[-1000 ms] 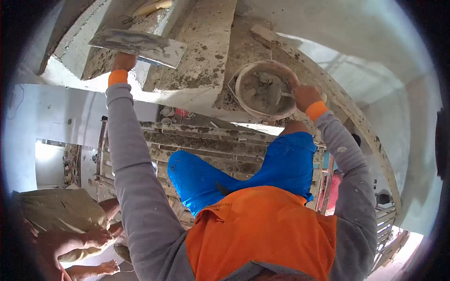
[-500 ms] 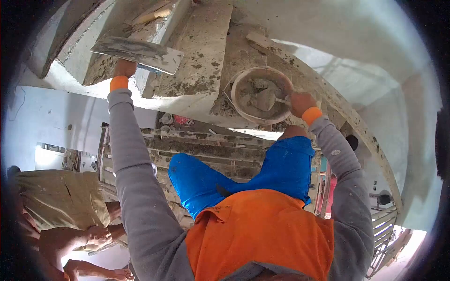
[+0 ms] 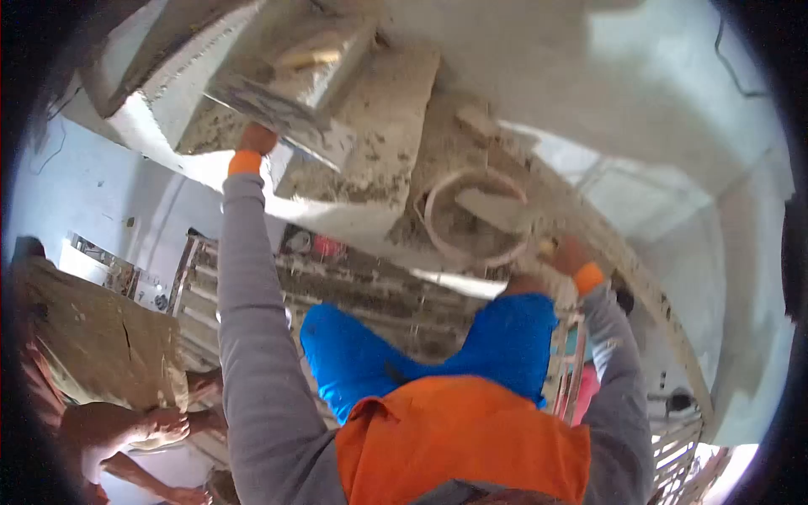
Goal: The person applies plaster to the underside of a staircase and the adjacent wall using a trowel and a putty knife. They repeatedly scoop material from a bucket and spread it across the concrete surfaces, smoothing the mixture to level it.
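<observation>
My left hand (image 3: 258, 138) is closed around the handle of a plastering trowel (image 3: 295, 126), a long flat rectangular blade smeared with grey mortar, held above the concrete steps. On the right, my right hand (image 3: 568, 254) grips the handle of a smaller trowel (image 3: 492, 209). Its pale blade lies across the top of a round bucket (image 3: 431, 220), blurred by motion. Grey mortar (image 3: 463, 240) shows inside the bucket, which stands on a mortar-stained step.
Concrete steps (image 3: 379, 126) rise at upper left, with a wooden-looking piece (image 3: 311, 59) on one. A curved board edge (image 3: 623, 252) runs down the right. Below are slatted planks (image 3: 362, 261). Another person's legs and hand (image 3: 164, 425) are at lower left.
The small trowel's blade has risen from the mortar to the bucket's top, and my right hand has shifted right. The camera has tilted, so the scene sits lower; both grips hold.
</observation>
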